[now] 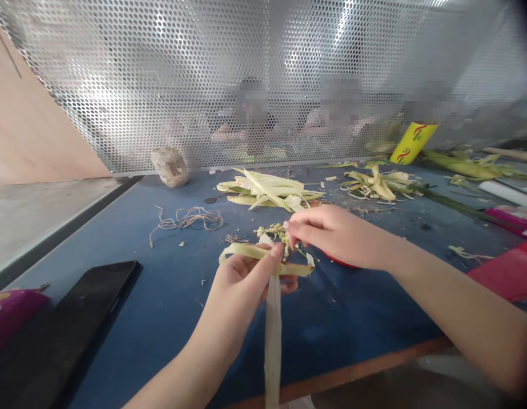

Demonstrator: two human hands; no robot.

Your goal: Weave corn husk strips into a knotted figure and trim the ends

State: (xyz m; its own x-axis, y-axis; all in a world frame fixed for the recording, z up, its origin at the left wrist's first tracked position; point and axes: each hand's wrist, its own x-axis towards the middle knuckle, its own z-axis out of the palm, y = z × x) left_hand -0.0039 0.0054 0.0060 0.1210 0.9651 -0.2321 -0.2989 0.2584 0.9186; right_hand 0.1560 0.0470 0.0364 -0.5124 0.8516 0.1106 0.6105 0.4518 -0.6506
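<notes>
Between the thumb and fingers of my left hand [263,270] is a pale green corn husk strip [238,249], bent into a loop at its left side. A long whitish strip [274,341] hangs down from the same grip past the table's front edge. Just above and to the right, my right hand [327,230] is closed, thumb against fingers. Whatever it pinches, if anything, is too small to make out. Small greenish bits [272,230] lie on the table behind my left hand. Something red, mostly hidden, shows under my right hand.
Behind my hands lies a husk pile [267,190], with torn husks [380,184] farther right. A string tangle [191,218], a stone-like lump [170,166] and a black phone [88,312] are to the left. A yellow packet [414,143] leans against the perforated metal screen [195,85].
</notes>
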